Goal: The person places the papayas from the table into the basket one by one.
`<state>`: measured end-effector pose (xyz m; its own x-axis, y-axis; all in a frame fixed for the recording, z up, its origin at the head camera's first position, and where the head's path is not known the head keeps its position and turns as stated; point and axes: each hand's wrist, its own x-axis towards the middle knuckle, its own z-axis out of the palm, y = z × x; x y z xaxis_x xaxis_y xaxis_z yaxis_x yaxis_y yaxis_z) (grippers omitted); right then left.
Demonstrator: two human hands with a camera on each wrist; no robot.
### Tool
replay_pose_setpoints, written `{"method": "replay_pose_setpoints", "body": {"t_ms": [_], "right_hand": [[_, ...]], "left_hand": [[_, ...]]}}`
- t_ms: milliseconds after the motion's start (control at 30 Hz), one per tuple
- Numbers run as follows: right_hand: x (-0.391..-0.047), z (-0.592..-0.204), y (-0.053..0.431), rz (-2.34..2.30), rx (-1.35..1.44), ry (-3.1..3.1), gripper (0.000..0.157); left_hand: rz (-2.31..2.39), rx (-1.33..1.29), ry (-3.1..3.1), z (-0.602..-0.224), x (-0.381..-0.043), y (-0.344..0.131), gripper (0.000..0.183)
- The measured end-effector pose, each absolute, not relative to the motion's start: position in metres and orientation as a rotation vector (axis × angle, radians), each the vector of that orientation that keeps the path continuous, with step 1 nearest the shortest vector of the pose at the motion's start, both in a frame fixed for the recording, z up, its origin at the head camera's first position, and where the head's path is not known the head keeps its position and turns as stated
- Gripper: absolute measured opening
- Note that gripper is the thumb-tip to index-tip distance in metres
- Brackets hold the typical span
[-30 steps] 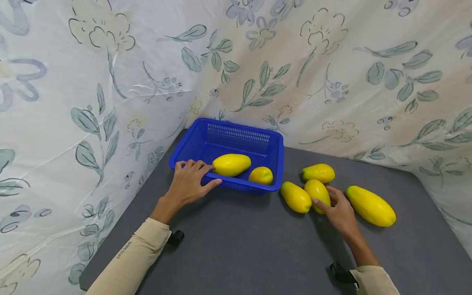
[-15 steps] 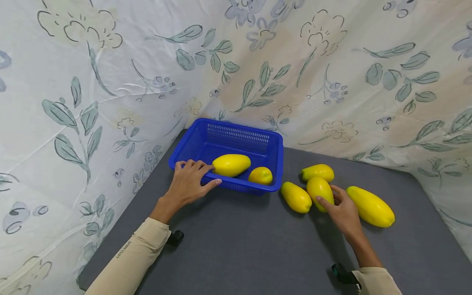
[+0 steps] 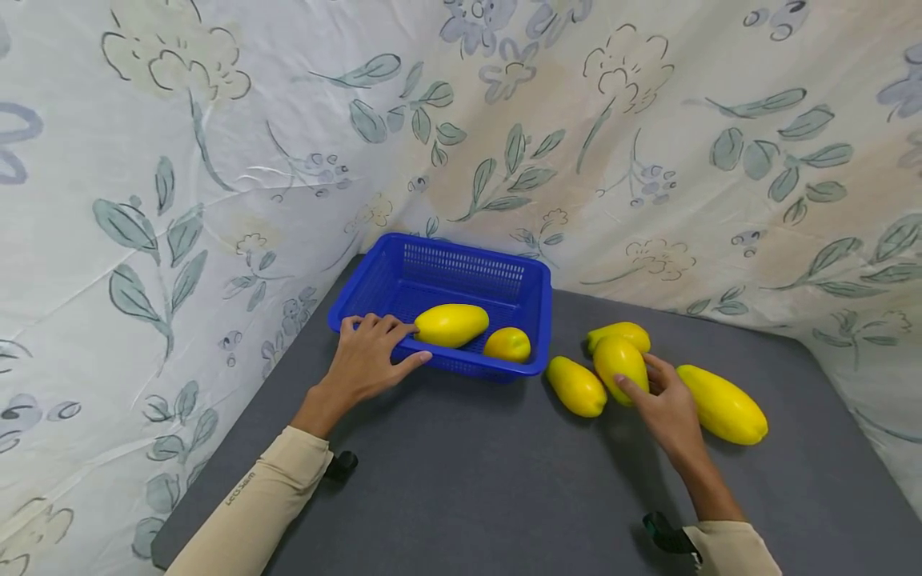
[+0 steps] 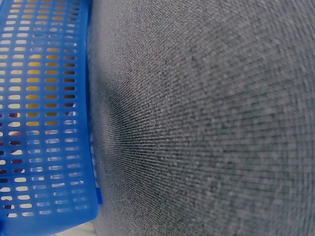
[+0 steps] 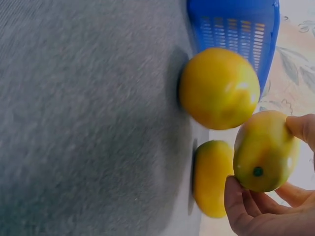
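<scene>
My right hand (image 3: 670,404) holds a yellow papaya (image 3: 621,370) between thumb and fingers. In the right wrist view that papaya (image 5: 266,150) is raised off the table, its small green stem spot showing. My left hand (image 3: 367,356) grips the near rim of a blue perforated basket (image 3: 529,316), fingers hooked over the edge and thumb outside. Inside the basket lie a larger papaya (image 3: 451,326) and a smaller one (image 3: 507,345). The left wrist view mostly shows the basket's slotted wall (image 4: 49,123); the hand is largely hidden there.
On the dark grey table (image 3: 461,480), one papaya (image 3: 576,387) lies beside the basket's right corner. Another papaya (image 3: 630,331) sits behind the held one, partly covered. A long papaya (image 3: 723,405) lies right of my right hand. Floral cloth (image 3: 504,144) hangs behind and to the left.
My right hand has lifted the papaya off the table, first shifting slightly right, then up. The left hand stays on the basket rim.
</scene>
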<state>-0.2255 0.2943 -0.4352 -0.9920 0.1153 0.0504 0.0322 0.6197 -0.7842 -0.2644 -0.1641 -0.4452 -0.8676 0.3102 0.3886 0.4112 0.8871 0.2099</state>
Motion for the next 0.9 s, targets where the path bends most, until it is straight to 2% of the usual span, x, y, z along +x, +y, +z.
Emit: {"method": "replay_pose_setpoints", "body": {"t_ms": [667, 900], "right_hand": [[-0.220, -0.412, 0.264, 1.391, 0.026, -2.653, 0.080], [-0.220, -0.406, 0.252, 1.429, 0.016, -2.629, 0.081]], "left_hand": [[-0.421, -0.531, -2.706, -0.448, -0.264, -0.163, 0.063], [-0.423, -0.525, -2.710, -0.447, -0.264, -0.162, 0.063]]}}
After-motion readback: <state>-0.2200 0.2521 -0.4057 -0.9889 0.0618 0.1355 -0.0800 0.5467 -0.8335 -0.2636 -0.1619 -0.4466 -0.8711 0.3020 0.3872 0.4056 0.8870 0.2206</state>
